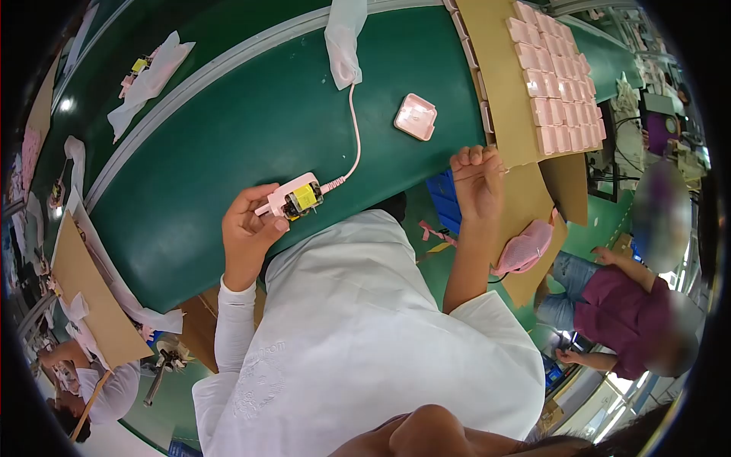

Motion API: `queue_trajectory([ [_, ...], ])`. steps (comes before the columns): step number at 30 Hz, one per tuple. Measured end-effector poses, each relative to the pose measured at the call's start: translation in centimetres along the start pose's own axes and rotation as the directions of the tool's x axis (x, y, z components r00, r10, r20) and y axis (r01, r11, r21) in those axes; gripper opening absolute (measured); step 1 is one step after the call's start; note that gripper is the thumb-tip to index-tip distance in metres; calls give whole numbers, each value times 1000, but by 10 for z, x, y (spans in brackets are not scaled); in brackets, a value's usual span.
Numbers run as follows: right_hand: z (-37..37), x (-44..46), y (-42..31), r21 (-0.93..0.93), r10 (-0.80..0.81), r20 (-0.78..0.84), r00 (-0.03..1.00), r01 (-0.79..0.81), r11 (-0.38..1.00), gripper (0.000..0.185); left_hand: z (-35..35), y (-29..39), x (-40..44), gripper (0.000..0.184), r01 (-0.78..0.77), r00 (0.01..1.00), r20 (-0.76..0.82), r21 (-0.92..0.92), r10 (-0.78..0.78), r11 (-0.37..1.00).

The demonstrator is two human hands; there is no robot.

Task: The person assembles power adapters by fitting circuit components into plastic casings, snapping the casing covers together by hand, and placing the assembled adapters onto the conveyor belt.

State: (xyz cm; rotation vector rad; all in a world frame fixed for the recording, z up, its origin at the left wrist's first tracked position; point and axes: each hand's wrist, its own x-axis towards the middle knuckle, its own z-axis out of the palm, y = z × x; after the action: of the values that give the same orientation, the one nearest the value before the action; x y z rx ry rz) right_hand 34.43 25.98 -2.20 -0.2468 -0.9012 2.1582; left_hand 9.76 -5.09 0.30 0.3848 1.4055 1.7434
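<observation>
My left hand [255, 221] grips a pink power adapter [283, 199] over the green work surface [228, 152]. The adapter's casing is open, showing a yellow transformer [305, 197] and circuit parts. A pink cable [358, 137] runs from it up to a white wrapping sheet [346, 42]. Raised by the table's right edge is my right hand [478, 183], palm in view and fingers loosely curled, with nothing visible in it. Up and to the left of that hand, a pink square casing shell [416, 116] lies alone on the green surface, hollow side up.
Rows of pink shells [560, 84] stand on a cardboard sheet [499, 84] at the right. Another opened adapter [137, 68] lies with white wrapping beyond the metal rail [205, 72]. A blue bin [443, 199] sits below the table edge. A co-worker in a maroon shirt [620, 316] is at the right.
</observation>
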Motion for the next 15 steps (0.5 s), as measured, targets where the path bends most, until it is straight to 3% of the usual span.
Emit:
queue_trajectory([
  [2,6,0,-2,-57,-37,-151,988,29,998,21,1,0,-1,54,-8,1000,-4,-9,8,1000],
  [5,-3,2,-6,100,-20,-124,992,32,994,23,-1,-2,-2,54,-13,1000,-3,-10,13,1000],
  [8,-12,6,-3,260,-1,-59,998,17,965,36,1,-2,1,54,-12,1000,-6,3,13,1000],
  [11,10,10,-7,293,48,-53,997,-30,956,55,2,-2,1,54,-17,1000,-8,14,17,1000],
  [15,-12,7,-1,327,29,-12,1000,-23,945,67,4,-1,2,59,-6,1000,-9,61,7,998],
])
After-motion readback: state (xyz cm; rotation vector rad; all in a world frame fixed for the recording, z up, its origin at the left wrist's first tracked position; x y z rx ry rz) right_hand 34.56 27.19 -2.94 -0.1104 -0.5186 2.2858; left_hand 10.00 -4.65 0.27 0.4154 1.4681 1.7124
